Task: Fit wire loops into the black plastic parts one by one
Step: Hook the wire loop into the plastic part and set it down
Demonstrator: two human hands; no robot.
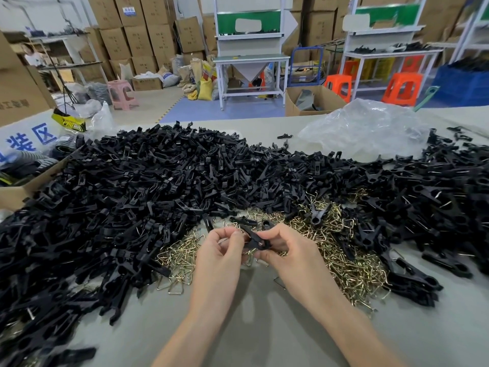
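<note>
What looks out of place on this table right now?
Nothing damaged. One black plastic part lies on the wire loop pile, and two stray parts sit apart beside the crumpled plastic bag.

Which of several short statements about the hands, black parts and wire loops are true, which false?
The left hand and the right hand hold one black plastic part together. True.
The wire loops lie in a cardboard box. False: they lie loose on the table, by the hands.
A clear plastic bag lies on the table's far right. True.
All seats beyond the table are blue. False: orange stools and a pink stool stand there.
</note>
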